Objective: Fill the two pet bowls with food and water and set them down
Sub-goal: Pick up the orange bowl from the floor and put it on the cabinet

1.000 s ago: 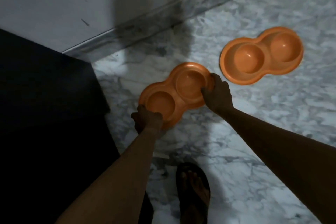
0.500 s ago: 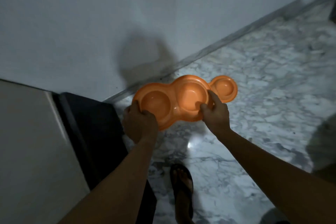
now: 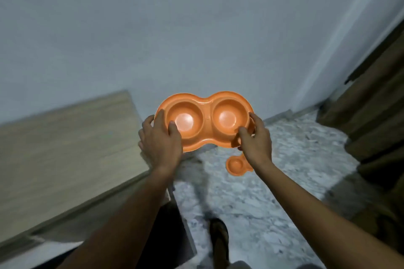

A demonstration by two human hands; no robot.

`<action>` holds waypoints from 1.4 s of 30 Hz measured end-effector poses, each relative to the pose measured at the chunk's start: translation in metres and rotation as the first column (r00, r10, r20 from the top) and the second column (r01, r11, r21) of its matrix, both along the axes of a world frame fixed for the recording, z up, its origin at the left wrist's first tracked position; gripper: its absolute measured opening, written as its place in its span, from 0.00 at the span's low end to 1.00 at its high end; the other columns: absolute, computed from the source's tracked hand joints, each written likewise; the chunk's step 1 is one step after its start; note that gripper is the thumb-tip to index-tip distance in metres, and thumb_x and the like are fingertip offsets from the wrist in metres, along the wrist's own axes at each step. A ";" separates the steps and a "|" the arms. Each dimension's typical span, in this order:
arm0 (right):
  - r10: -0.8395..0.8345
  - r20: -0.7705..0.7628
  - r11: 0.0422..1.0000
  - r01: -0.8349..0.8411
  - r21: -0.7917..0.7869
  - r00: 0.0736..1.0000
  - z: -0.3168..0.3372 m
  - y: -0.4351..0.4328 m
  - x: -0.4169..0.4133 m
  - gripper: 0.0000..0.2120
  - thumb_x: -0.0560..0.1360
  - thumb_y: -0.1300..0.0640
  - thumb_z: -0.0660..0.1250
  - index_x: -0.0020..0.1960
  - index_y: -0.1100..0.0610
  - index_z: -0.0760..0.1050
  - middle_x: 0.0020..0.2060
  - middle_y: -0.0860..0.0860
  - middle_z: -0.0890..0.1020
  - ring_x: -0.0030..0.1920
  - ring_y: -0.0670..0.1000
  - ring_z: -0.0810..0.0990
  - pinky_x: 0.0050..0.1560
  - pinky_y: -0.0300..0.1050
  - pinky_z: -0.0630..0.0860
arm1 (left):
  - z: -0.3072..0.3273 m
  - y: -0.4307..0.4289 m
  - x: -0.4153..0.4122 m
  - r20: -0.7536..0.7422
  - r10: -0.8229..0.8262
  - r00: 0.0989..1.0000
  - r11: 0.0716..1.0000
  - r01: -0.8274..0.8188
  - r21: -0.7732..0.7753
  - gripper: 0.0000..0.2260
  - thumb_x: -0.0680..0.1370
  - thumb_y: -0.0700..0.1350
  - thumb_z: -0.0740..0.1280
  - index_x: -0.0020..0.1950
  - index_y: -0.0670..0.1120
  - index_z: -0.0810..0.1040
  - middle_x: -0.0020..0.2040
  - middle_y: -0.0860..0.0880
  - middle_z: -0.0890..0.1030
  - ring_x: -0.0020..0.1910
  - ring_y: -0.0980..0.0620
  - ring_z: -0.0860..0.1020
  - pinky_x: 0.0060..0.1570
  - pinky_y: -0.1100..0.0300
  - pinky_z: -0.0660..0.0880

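The double bowl is held in the air by both hands, about level, just past the far right corner of the wooden worktop. The left hand pinches its left end, thumb over the rim into the left cup and fingers curled round the outer edge. The right hand pinches the right end the same way, thumb on the inner rim and the other fingers wrapped behind. Both cups look empty and dry. The second bowl lies on the marble floor below, partly hidden by the right wrist, and what shows of it looks empty too.

This looks like the fetching step, with no filling begun. No food or water source is in view, so I cannot tell where the bowl is headed. The worktop is the nearest place to rest it. The next move calls for keeping the two-handed hold level, and freeing one hand only once the bowl is supported. The bowl on the floor has yet to be collected.
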State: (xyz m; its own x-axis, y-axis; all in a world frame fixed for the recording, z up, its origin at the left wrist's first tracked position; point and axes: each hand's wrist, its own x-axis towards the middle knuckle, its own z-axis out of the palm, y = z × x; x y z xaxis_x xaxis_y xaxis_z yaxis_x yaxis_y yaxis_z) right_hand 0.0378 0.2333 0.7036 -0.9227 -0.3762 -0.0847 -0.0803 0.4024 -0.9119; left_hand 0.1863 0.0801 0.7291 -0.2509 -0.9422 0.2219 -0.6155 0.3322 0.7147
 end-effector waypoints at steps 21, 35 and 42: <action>0.599 0.012 0.793 -0.591 -0.148 0.801 0.064 -0.216 0.425 0.33 0.68 0.33 0.66 0.71 0.37 0.64 0.60 0.48 0.71 0.59 0.54 0.77 0.57 0.64 0.80 | 0.123 -0.129 0.510 -0.118 0.431 0.895 0.897 -0.410 0.167 0.21 0.71 0.45 0.68 0.64 0.54 0.81 0.58 0.46 0.83 0.58 0.43 0.79 0.58 0.53 0.73; 0.692 0.112 0.709 -0.701 0.082 0.713 0.015 -0.356 0.577 0.29 0.77 0.44 0.68 0.75 0.46 0.64 0.66 0.56 0.74 0.64 0.60 0.76 0.65 0.61 0.73 | 0.050 -0.253 0.672 -0.052 0.511 0.858 0.795 -0.450 0.406 0.22 0.71 0.42 0.70 0.66 0.51 0.79 0.64 0.46 0.79 0.58 0.46 0.78 0.51 0.58 0.71; 0.582 0.156 0.763 -0.602 0.236 0.798 -0.007 -0.412 0.624 0.30 0.77 0.44 0.65 0.77 0.46 0.63 0.67 0.58 0.75 0.64 0.61 0.76 0.65 0.63 0.74 | 0.010 -0.336 0.712 -0.005 0.330 0.944 0.844 -0.293 0.448 0.26 0.69 0.48 0.69 0.68 0.50 0.77 0.64 0.45 0.79 0.61 0.43 0.77 0.59 0.55 0.73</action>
State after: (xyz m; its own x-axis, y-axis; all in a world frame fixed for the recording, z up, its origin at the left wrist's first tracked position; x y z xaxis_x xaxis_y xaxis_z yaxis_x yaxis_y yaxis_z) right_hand 0.6614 -0.1789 0.6965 -0.5117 -0.7996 -0.3144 -0.3230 0.5181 -0.7920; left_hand 0.8988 -0.2564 0.7392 0.0730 -0.9721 -0.2230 -0.5694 -0.2242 0.7909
